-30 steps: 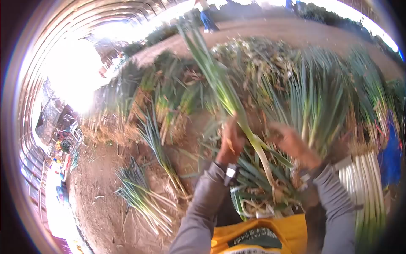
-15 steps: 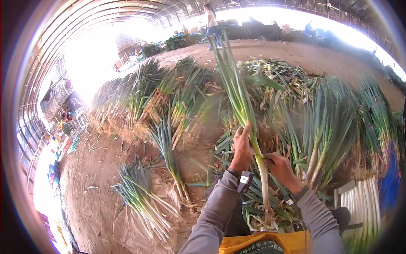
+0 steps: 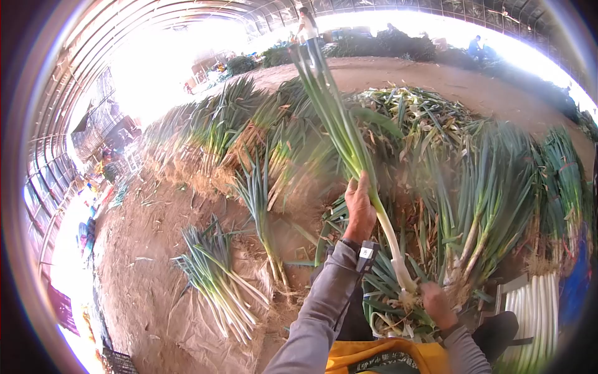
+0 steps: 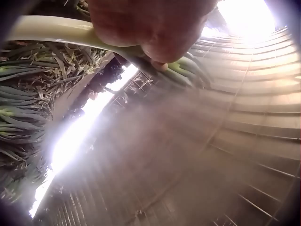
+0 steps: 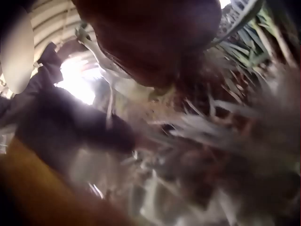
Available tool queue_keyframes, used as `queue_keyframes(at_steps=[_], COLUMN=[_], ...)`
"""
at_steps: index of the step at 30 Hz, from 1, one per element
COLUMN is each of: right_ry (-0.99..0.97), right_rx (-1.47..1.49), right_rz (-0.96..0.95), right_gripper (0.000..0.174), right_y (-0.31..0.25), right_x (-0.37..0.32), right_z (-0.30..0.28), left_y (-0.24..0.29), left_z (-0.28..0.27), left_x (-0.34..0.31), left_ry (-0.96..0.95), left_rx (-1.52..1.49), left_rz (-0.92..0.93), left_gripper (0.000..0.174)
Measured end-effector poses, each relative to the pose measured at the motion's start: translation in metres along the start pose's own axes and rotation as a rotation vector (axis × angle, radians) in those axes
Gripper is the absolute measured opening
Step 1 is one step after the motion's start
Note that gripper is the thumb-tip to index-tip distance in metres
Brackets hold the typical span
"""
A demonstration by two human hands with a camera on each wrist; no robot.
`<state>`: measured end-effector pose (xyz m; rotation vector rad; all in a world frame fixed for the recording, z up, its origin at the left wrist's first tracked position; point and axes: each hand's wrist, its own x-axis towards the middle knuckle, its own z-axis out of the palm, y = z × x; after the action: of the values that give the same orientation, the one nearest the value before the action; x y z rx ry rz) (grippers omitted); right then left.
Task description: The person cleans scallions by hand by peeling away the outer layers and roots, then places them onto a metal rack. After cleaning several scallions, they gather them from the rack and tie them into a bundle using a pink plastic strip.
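A long green onion point(image 3: 387, 227) slants up in front of me, leaves point(image 3: 330, 106) at the top and roots point(image 3: 408, 302) at the lower end. My left hand point(image 3: 360, 209) grips it where white stalk turns green, also plain in the left wrist view, where the hand point(image 4: 150, 28) wraps the stalk. Down beside the roots is my right hand point(image 3: 437, 305), its fingers curled. In the right wrist view that hand point(image 5: 155, 42) is dark, with a pale strip of onion skin point(image 5: 101, 59) coming out from under it; its fingertips are hidden.
Leafy trimmings point(image 3: 386, 299) lie below the hands. Loose green onions point(image 3: 221, 293) are on the ground at left, and tall bunches point(image 3: 486, 206) stand at right. Peeled white stalks point(image 3: 536, 311) lie in a rack at lower right. A person point(image 3: 306, 28) stands far back.
My right hand has moved from beside the middle of the stalk down to its root end. The left hand keeps its grip, and the onion's lower end has swung slightly right.
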<state>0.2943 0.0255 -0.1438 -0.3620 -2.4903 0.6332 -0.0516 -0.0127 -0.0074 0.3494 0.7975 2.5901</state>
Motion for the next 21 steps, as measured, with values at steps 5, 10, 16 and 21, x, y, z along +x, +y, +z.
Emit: queue_keyframes(at_steps=[5,10,16,21], right_ry=[-0.630,-0.382,0.060,0.138], right_rx=[-0.215,-0.110,0.665,0.586], right_rz=[0.338,0.255,0.404,0.260], right_gripper=[0.016,0.027,0.031,0.034], right_y=[0.082,0.054,-0.017,-0.041], right_x=[-0.103,-0.002,0.157,0.177], right_z=[0.063,0.013,-0.045,-0.058], left_y=[0.006,-0.018,-0.047,-0.064], left_z=[0.015,0.018,0.035,0.040], left_x=[-0.021,-0.023,-0.060,-0.074], left_ry=[0.041,-0.087,-0.204,-0.349], left_rx=[0.209,0.240,0.168,0.160], left_rz=[0.019,-0.079,-0.352,-0.433], left_gripper=[0.026,0.030,0.039,0.039])
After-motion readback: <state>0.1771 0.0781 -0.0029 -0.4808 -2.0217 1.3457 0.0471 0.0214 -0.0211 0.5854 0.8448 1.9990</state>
